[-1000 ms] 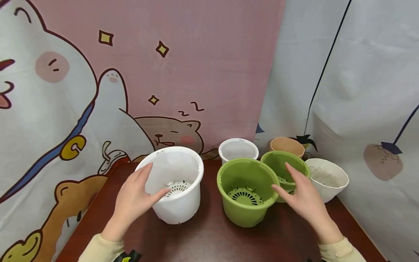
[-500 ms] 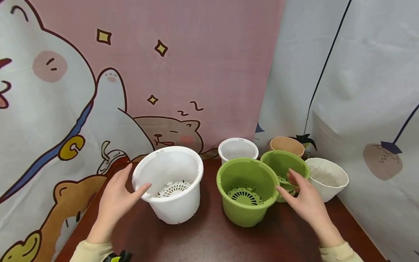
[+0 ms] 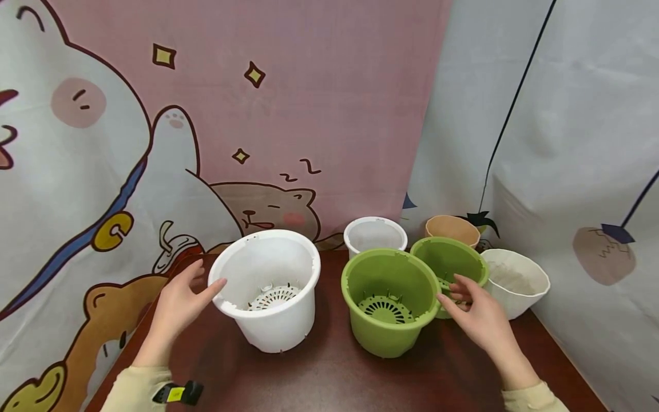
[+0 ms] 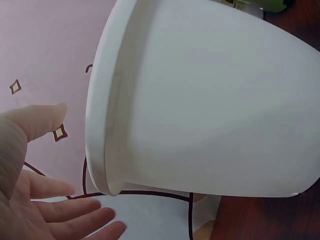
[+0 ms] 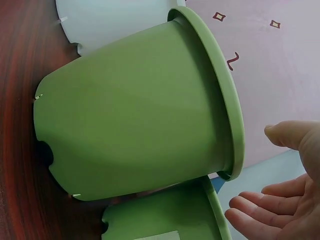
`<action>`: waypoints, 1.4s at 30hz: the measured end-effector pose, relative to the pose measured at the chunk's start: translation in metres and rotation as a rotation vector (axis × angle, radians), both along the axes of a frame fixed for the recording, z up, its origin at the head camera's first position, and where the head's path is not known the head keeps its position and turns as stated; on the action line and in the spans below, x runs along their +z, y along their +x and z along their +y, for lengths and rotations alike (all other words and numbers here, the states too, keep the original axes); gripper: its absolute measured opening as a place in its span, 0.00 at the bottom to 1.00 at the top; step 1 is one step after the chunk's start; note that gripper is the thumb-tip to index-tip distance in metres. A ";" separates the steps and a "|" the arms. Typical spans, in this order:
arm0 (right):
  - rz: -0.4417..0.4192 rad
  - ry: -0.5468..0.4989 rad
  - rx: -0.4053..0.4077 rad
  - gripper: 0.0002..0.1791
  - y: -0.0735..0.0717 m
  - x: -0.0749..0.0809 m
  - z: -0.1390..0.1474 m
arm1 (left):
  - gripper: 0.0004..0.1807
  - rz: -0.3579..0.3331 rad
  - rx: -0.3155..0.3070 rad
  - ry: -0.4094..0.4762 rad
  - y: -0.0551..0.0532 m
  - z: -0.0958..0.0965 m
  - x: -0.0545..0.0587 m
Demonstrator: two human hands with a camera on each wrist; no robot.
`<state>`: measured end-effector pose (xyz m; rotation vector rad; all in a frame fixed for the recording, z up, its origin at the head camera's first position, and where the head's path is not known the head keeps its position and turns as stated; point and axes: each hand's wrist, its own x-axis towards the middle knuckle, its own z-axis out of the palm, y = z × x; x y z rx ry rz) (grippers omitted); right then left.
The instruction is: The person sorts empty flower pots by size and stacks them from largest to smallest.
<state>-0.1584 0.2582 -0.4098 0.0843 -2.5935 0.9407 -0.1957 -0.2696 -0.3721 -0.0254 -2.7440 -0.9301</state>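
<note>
A large white plastic flowerpot (image 3: 273,326) with a slotted bottom stands upright on the left of the table. Beside its left rim is my left hand (image 3: 177,303), thumb apart from the loosely spread fingers. The left wrist view shows a gap between this hand (image 4: 42,185) and the white pot's rim (image 4: 100,125). To the right stands a green flowerpot (image 3: 386,337), also upright with a slotted bottom. My right hand (image 3: 481,317) hovers at its right side, holding nothing. In the right wrist view, its thumb (image 5: 285,134) is clear of the green pot's rim (image 5: 227,100).
Behind are a smaller white pot (image 3: 374,236), a second green pot (image 3: 448,257), a peach pot (image 3: 452,230) and a cream faceted pot (image 3: 520,297). The dark red table (image 3: 329,383) meets a cartoon-printed cloth (image 3: 319,114) at the back.
My left hand has moved left, from in front of the large white pot to beside its rim. My right hand has shifted slightly right and down. The pots have stayed put.
</note>
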 end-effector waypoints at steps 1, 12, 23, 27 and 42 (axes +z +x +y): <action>-0.010 0.001 -0.001 0.34 0.000 0.000 0.000 | 0.49 -0.016 -0.003 0.006 -0.002 -0.001 0.000; -0.074 -0.012 0.017 0.34 -0.003 0.000 0.001 | 0.48 -0.195 -0.054 0.218 -0.023 -0.010 0.000; -0.129 -0.013 0.022 0.36 -0.008 0.003 0.000 | 0.39 -0.317 -0.076 0.387 -0.039 -0.015 0.000; -0.145 -0.012 0.030 0.36 -0.012 0.002 0.000 | 0.37 -0.328 -0.094 0.407 -0.042 -0.017 0.001; -0.246 -0.043 0.066 0.37 -0.019 0.007 0.003 | 0.29 -0.363 -0.103 0.461 -0.052 -0.019 -0.005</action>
